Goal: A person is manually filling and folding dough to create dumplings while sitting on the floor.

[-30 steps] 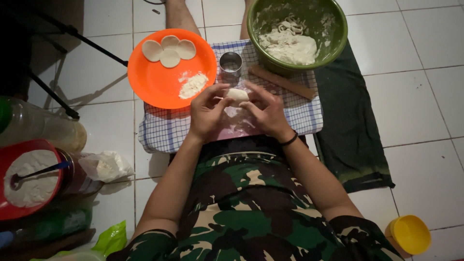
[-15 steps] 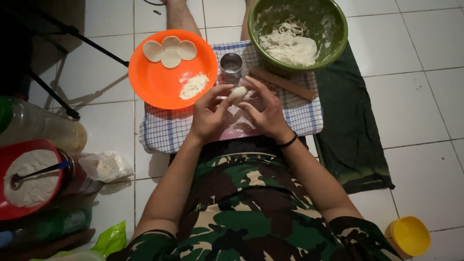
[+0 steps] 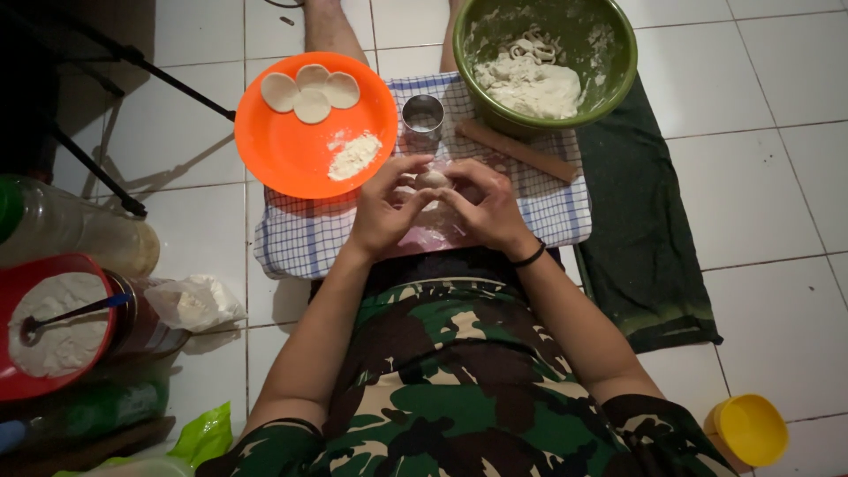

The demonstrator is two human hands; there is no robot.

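Since a second ago, both hands have kept close together over the checked cloth, and the dough piece (image 3: 432,179) now sits higher between the fingertips, more in view than before. It is a small pale lump, pinched from both sides: the left hand (image 3: 386,212) curls its fingers (image 3: 408,170) over the left of it, the right hand (image 3: 488,208) closes its fingers (image 3: 459,177) on the right, and the thumbs meet below. Neither hand is spread; both are pressed on the lump.

Just beyond the fingertips stands a small metal ring cutter (image 3: 422,119), upright on the blue-and-white checked cloth (image 3: 300,243). To the right of the fingers, a wooden rolling pin (image 3: 517,151) lies at a slant on the same cloth. Past it sits a green bowl (image 3: 618,62) holding a mass of white dough and cut strips. To the left of the fingers, an orange plate (image 3: 291,150) carries four flat dough rounds (image 3: 311,91) near its far edge and a small heap of flour (image 3: 354,155). A black band (image 3: 531,257) circles the right wrist.

Farther left on the tiled floor (image 3: 777,291) is a red bowl (image 3: 22,384) of flour with a spoon in it. A yellow cup (image 3: 749,428) stands at the lower right, and a dark green towel (image 3: 654,256) lies beside the cloth.
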